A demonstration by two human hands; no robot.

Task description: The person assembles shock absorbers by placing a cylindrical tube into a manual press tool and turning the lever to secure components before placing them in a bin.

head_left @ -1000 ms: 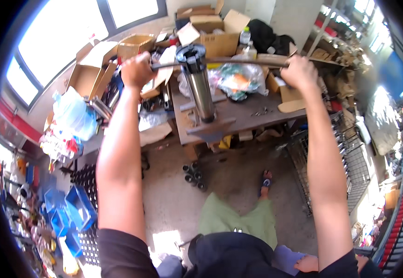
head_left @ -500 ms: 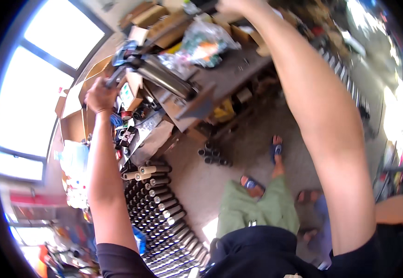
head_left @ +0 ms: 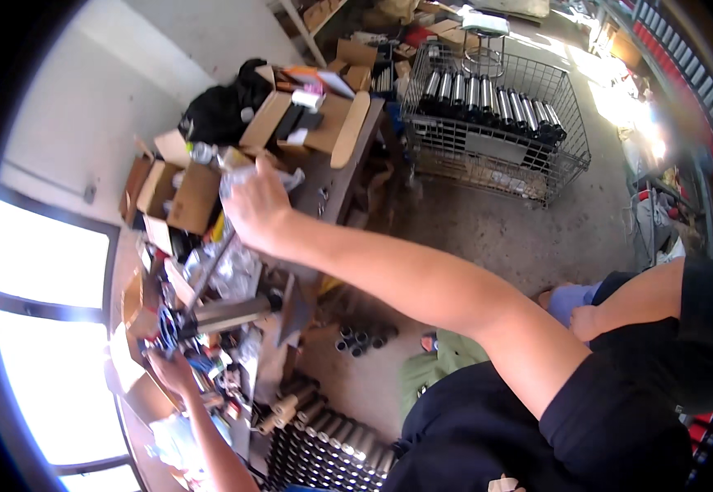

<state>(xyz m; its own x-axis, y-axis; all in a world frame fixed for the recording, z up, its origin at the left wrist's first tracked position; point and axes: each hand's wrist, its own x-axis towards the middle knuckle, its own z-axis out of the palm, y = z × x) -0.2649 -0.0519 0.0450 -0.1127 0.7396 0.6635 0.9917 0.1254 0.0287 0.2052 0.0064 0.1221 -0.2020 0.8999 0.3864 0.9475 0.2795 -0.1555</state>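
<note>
My right hand (head_left: pixel 258 209) is closed in a fist at the upper end of a long metal bar (head_left: pixel 211 269). The bar slants down to a blue clamp-like tool (head_left: pixel 168 324) at one end of a grey metal cylinder (head_left: pixel 229 316). Below that tool, my left hand (head_left: pixel 173 371) has its fingers wrapped at its lower side; the exact grip is partly hidden. The cylinder lies level over the cluttered workbench (head_left: pixel 311 205), its other end near an upright metal plate (head_left: pixel 288 312).
Cardboard boxes (head_left: pixel 195 197) and clear plastic bags (head_left: pixel 237 271) crowd the bench. Stacked metal tubes (head_left: pixel 332 443) stand below, with several short black tubes (head_left: pixel 358 338) on the floor. A wire cage (head_left: pixel 496 148) holds shiny cylinders. Another person's hand (head_left: pixel 588 322) is at right.
My view has swung toward the right, bringing the wire cage in. My right arm now reaches across to the left, with the fist on the bar; my left hand stays by the blue tool.
</note>
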